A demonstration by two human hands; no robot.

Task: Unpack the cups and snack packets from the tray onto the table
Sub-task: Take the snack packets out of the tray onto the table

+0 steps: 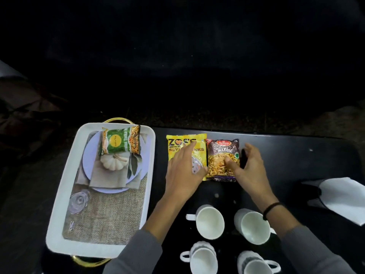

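Black table [296, 155] under dim light, head view: my left hand [183, 171] lies flat, fingers straight, on the yellow packet [177, 143]; my right hand [248, 167] pinches the mixture packet [221, 155] just beside it. Four white cups [210, 221] stand near my wrists, already out. Left of my left hand, one green packet [120, 141] waits in the tray [59, 214], seemingly the last item.
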